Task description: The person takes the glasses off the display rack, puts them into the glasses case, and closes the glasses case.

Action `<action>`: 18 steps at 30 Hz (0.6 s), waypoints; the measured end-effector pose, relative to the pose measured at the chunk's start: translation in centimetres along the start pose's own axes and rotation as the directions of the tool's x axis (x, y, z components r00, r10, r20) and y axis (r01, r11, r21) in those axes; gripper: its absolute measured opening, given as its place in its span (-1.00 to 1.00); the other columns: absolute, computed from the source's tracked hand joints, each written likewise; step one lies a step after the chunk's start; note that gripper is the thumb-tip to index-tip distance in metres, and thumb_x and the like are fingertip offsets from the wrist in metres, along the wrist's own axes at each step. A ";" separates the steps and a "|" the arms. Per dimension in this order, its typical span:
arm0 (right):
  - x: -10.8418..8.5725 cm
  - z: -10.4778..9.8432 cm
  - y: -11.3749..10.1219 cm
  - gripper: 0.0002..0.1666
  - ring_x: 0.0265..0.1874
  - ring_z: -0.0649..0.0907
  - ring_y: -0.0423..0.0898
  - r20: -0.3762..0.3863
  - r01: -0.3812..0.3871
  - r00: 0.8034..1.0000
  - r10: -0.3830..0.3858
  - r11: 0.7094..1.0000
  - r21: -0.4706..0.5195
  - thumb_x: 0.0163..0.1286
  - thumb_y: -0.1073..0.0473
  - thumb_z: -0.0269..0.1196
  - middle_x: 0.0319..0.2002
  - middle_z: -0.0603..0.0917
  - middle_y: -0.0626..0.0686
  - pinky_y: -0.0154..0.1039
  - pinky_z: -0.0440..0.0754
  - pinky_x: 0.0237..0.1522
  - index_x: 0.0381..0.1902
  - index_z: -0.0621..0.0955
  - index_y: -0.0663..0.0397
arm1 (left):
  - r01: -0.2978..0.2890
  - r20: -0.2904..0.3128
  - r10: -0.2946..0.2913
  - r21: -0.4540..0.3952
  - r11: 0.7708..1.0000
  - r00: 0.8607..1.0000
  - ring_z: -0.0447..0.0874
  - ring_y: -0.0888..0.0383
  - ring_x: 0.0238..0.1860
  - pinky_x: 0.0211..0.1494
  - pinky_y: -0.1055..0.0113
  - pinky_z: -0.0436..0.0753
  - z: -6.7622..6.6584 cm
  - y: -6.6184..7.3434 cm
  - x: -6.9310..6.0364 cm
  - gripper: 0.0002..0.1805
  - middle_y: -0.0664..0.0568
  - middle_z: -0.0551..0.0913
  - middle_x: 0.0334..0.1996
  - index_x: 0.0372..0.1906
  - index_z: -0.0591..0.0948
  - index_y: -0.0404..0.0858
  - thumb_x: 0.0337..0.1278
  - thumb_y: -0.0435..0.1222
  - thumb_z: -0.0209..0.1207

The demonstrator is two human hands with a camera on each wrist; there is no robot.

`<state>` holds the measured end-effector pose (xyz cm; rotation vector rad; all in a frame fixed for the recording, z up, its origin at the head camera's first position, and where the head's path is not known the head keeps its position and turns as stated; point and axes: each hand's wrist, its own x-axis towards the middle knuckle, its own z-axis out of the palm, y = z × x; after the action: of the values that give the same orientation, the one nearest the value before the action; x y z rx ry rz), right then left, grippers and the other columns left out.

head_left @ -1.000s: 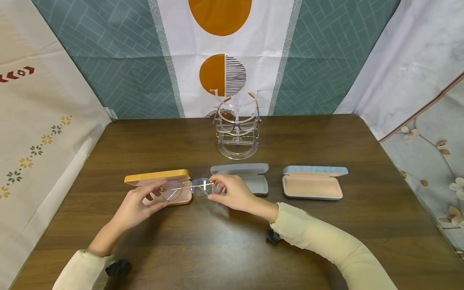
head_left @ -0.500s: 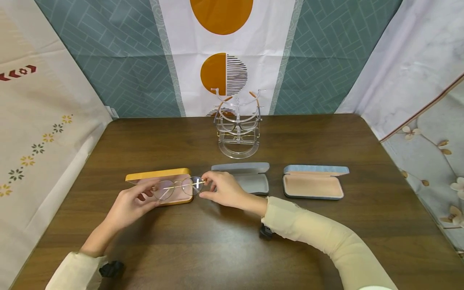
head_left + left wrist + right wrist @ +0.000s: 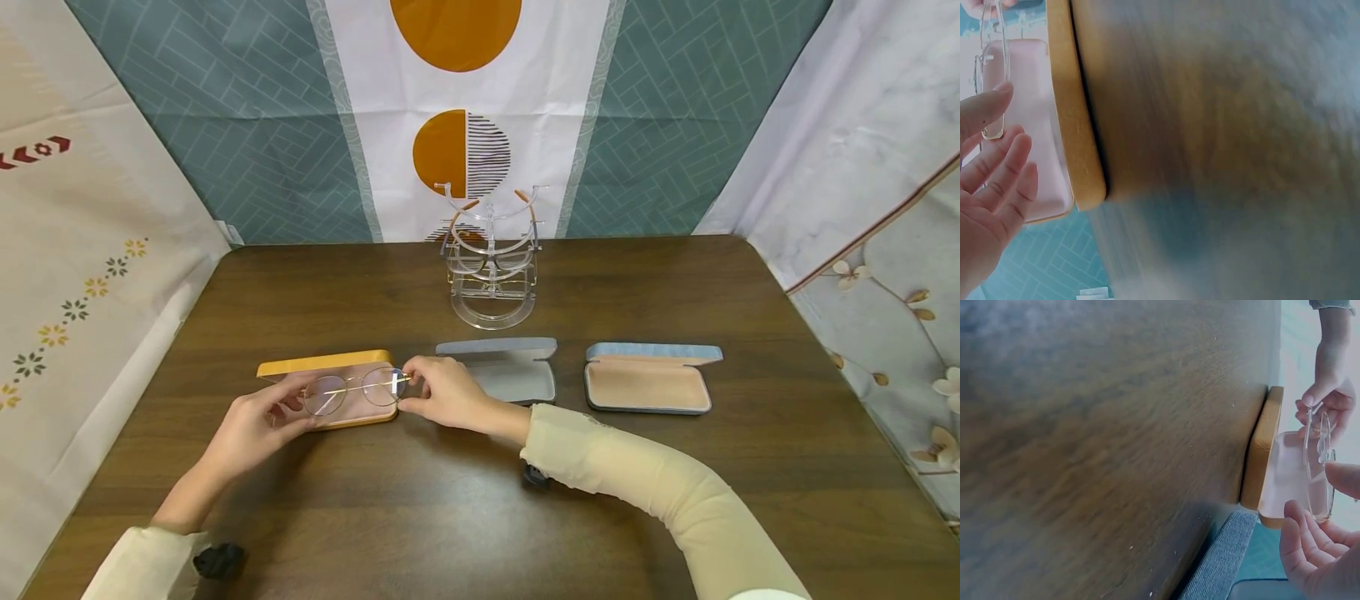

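Note:
Round, thin gold-rimmed glasses (image 3: 326,397) are held up over a yellow glasses case (image 3: 326,365) with its lid raised and a pink lining inside. My left hand (image 3: 251,427) pinches one end of the frame between thumb and fingers. At the opposite end, my right hand (image 3: 450,396) pinches the frame near the hinge. Both temples look folded in behind the lenses. The left wrist view shows the pink lining (image 3: 1032,156) beneath the glasses, with a gap between them. In the right wrist view, the right fingers and thumb meet at the frame's near end.
A grey case (image 3: 517,381) stands opened just right of the yellow one, partly behind my right hand. Farther right is a blue case (image 3: 647,387) with a peach lining, also opened. Behind them stands a clear display rack (image 3: 492,321) bearing more glasses.
Both hands have carried the glasses leftward, from the yellow case's right end to over its pink interior. The cases and the rack have stayed put.

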<state>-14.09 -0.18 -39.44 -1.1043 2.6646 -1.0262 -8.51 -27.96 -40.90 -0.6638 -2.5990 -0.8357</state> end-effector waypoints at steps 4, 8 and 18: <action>0.5 0.5 -0.1 -0.59 -0.52 0.60 -0.26 -0.003 0.012 1.000 -0.012 1.000 -0.010 0.11 0.10 0.35 -0.31 0.65 0.06 -0.41 0.49 -0.35 -0.13 0.55 0.20 | 0.006 -0.002 -0.006 0.003 1.000 1.000 0.57 0.21 -0.50 -0.47 0.52 0.51 -0.2 -0.3 -0.2 -0.36 0.01 0.63 -0.39 -0.06 0.57 -0.37 -0.55 -0.55 0.44; 1.0 0.9 -0.2 -0.58 -0.50 0.62 -0.24 -0.004 0.004 1.000 -0.004 1.000 -0.021 0.09 0.10 0.35 -0.32 0.64 0.05 -0.40 0.48 -0.34 -0.12 0.55 0.19 | 0.013 0.012 -0.014 0.015 1.000 1.000 0.57 0.22 -0.50 -0.45 0.54 0.51 -0.5 -0.8 -0.3 -0.37 0.00 0.63 -0.40 -0.06 0.57 -0.37 -0.53 -0.54 0.44; 2.0 2.1 -0.9 -0.55 -0.41 0.58 -0.24 0.001 -0.023 1.000 0.023 0.994 -0.111 0.07 0.03 0.37 -0.36 0.64 -0.04 -0.45 0.46 -0.36 -0.13 0.57 0.17 | 0.036 0.032 -0.037 0.051 0.998 0.999 0.32 0.41 -0.67 -0.60 0.58 0.30 -1.2 -1.5 -0.8 -0.39 0.26 0.42 -0.70 -0.08 0.57 -0.32 -0.52 -0.50 0.46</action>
<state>-14.36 -3.07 -40.14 -1.0906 2.7555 -0.8817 -8.48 -30.04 -41.01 -0.6229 -2.6595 -0.7739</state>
